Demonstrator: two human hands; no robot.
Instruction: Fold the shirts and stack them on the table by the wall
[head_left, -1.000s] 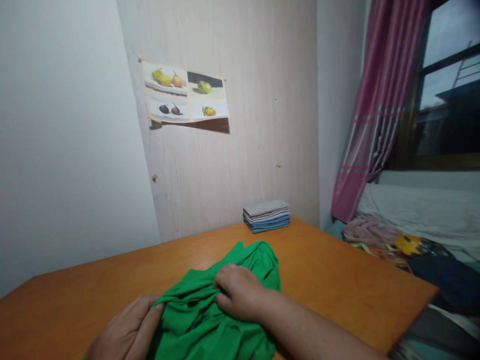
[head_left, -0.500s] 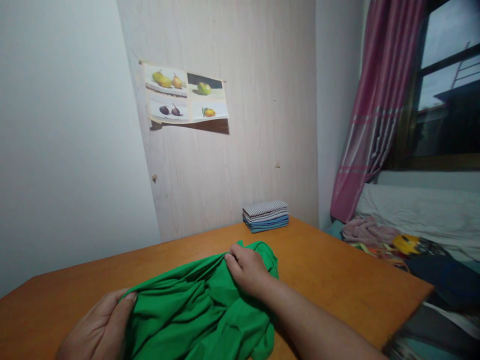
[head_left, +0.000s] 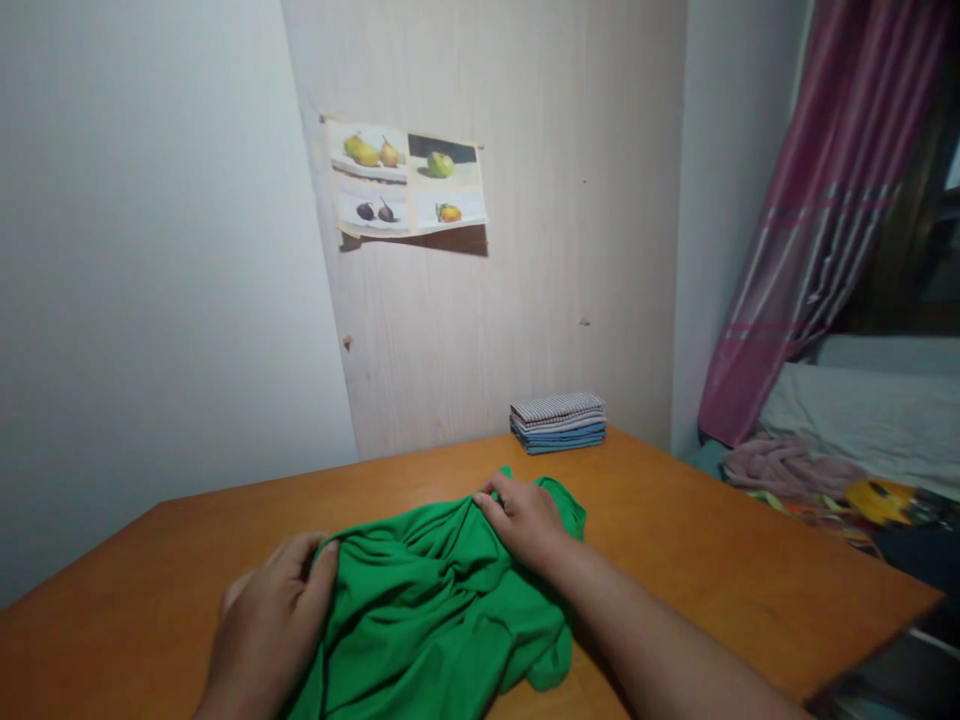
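A crumpled green cloth (head_left: 442, 600), perhaps a garment, lies bunched on the orange-brown tabletop (head_left: 675, 560) in front of me. My left hand (head_left: 274, 610) pinches its upper left corner between thumb and fingers. At the cloth's upper right, my right hand (head_left: 517, 515) grips the edge, with a small tip of fabric poking up beyond the knuckles. Between the two hands the top edge runs fairly straight, and loose folds gather below it toward me. The cloth's near end runs out of view at the bottom.
Toward the back of the table sits a neat stack of folded cloths (head_left: 559, 425), striped on top and blue below. Behind it is a wall with a fruit picture sheet (head_left: 409, 185). A pink curtain (head_left: 795, 220) and a bed with a heaped blanket (head_left: 795, 470) are at right.
The camera view has turned left, so the scene sits further right. My left hand, with the cloth's corner, has moved away from me and closer to the right hand. Both hands keep their hold.
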